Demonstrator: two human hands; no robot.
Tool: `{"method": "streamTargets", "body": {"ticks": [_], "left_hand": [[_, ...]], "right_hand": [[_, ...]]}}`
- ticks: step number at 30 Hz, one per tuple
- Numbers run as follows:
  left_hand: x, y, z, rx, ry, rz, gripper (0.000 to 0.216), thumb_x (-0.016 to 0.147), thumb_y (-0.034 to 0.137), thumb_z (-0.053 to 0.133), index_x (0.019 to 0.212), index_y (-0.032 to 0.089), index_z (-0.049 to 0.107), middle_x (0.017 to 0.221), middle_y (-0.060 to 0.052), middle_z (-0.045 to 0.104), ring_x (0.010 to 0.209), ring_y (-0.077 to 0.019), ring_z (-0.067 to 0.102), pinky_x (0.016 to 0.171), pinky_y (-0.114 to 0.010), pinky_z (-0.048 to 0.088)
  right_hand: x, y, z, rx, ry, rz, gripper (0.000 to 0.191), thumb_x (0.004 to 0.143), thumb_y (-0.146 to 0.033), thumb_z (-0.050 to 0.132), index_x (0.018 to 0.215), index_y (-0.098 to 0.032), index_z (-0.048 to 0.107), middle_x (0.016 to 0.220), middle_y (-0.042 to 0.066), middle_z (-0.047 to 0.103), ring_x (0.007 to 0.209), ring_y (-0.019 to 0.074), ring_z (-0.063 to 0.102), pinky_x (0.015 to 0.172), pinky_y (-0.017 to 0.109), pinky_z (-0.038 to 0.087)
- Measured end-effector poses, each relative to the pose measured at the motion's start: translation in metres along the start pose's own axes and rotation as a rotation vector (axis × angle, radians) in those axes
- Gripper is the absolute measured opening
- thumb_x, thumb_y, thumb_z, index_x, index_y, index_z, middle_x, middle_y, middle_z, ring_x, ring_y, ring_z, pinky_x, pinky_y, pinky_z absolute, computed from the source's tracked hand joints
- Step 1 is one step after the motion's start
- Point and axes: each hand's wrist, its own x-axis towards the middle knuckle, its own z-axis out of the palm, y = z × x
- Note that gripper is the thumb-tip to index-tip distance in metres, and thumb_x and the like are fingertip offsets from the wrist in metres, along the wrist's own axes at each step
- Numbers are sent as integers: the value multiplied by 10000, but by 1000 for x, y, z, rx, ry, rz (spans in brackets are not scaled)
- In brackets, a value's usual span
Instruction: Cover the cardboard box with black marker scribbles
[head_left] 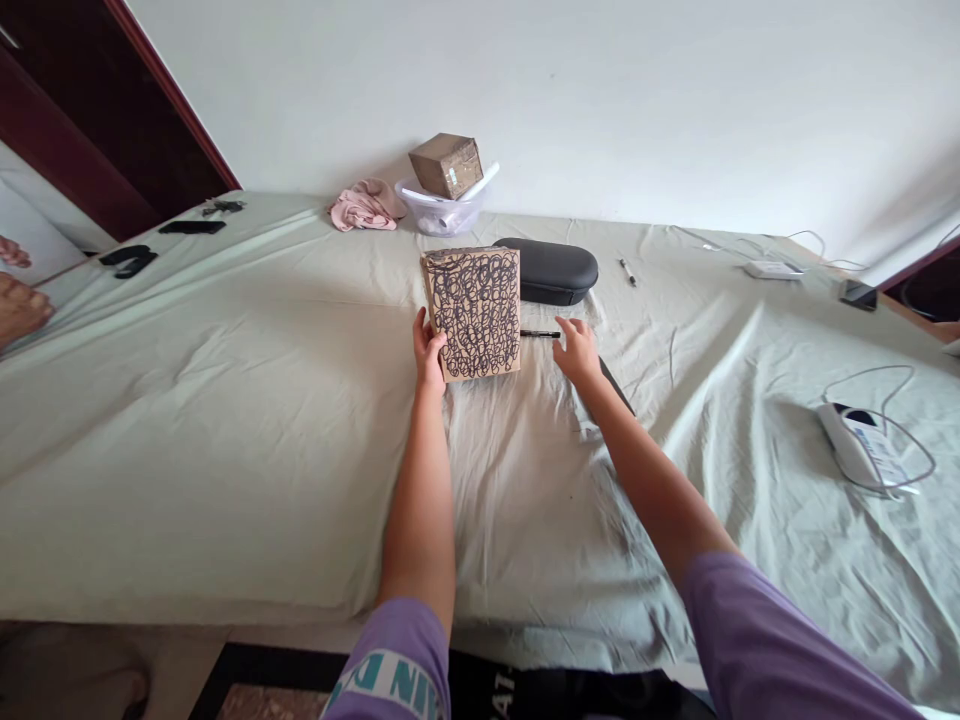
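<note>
The left hand (429, 352) is holding the card (474, 312) by its left edge on the bed (225, 420). The right hand (577, 352) is resting half open just right of the pen (538, 334), which is lying sideways between card and hand.

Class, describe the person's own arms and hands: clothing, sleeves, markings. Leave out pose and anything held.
The person wears short purple sleeves, with nothing worn below them. The left sleeve carries a white band with teal capital letters, only partly readable. The right sleeve shows plain purple. The left hand and right hand show no ring, watch, bracelet or glove.
</note>
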Motion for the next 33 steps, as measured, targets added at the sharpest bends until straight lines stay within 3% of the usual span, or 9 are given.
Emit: {"method": "streamTargets", "body": {"ticks": [4, 8, 10, 14, 16, 19, 22, 26, 33], "left_hand": [[-2, 0, 5, -2, -41, -22, 1001, 670, 654, 827, 1558, 304, 524, 1216, -92, 698, 1188, -324, 690, 1074, -479, 540], [-9, 1, 13, -32, -132, -23, 986, 637, 619, 861, 1530, 315, 571, 1222, -84, 712, 1165, -310, 701, 1047, -463, 552], [-13, 2, 17, -46, -158, -34, 982, 619, 596, 879, 1519, 324, 592, 1244, -81, 718, 1158, -303, 706, 1044, -457, 560], [-20, 2, 21, -49, -245, -96, 1057, 592, 555, 909, 1561, 318, 560, 1304, -88, 709, 1208, -310, 697, 1087, -483, 547], [-23, 1, 22, -34, -290, -119, 1094, 578, 540, 927, 1573, 301, 542, 1328, -98, 698, 1235, -307, 684, 1109, -486, 530], [-27, -4, 23, -7, -350, -117, 1082, 609, 570, 919, 1575, 280, 528, 1333, -112, 690, 1264, -311, 672, 1135, -495, 506], [-33, -11, 26, 64, -413, -137, 1123, 637, 596, 916, 1616, 286, 464, 1324, -122, 683, 1285, -335, 664, 1133, -533, 501], [-42, -17, 33, 279, -536, -157, 1413, 485, 395, 1033, 1697, 300, 314, 1345, -132, 653, 1302, -355, 644, 1122, -568, 508], [-64, -1, 42, 303, -640, -92, 1371, 541, 254, 985, 1724, 311, 295, 1298, -126, 659, 1152, -335, 699, 979, -529, 602]], "right_hand": [[-39, 34, -28, -127, -114, 367, 873, 880, -535, 756, 1605, -129, 490, 1499, 342, 554, 1397, 543, 508, 1057, 669, 451], [-60, 55, -40, 4, -144, 388, 912, 779, -531, 861, 1532, -138, 530, 1441, 308, 613, 1423, 519, 512, 1104, 646, 433], [-64, 58, -45, 197, -144, 415, 802, 713, -444, 905, 1390, -122, 618, 1309, 261, 693, 1335, 483, 588, 1063, 578, 484], [-78, 54, -55, 493, -220, 367, 302, 735, -357, 827, 933, -162, 707, 866, 106, 750, 902, 322, 715, 809, 423, 567], [-93, 51, -59, 639, -255, 304, 292, 740, -394, 808, 903, -173, 712, 810, 69, 746, 801, 268, 706, 746, 380, 570], [-122, 41, -60, 868, -186, 275, 491, 782, -578, 753, 1101, -208, 704, 959, 64, 794, 875, 261, 739, 769, 370, 606], [-154, 21, -61, 1321, -71, 368, 633, 824, -710, 691, 1258, -250, 660, 1151, 101, 815, 1040, 311, 772, 796, 418, 647], [-198, -22, -72, 1834, -219, 294, 597, 959, -648, 564, 1404, -258, 643, 1530, 109, 684, 1320, 351, 709, 975, 542, 640], [-241, -87, -102, 2133, -405, 255, 526, 1066, -546, 406, 1487, -301, 603, 1470, 115, 714, 1344, 352, 690, 1088, 742, 534]]}}
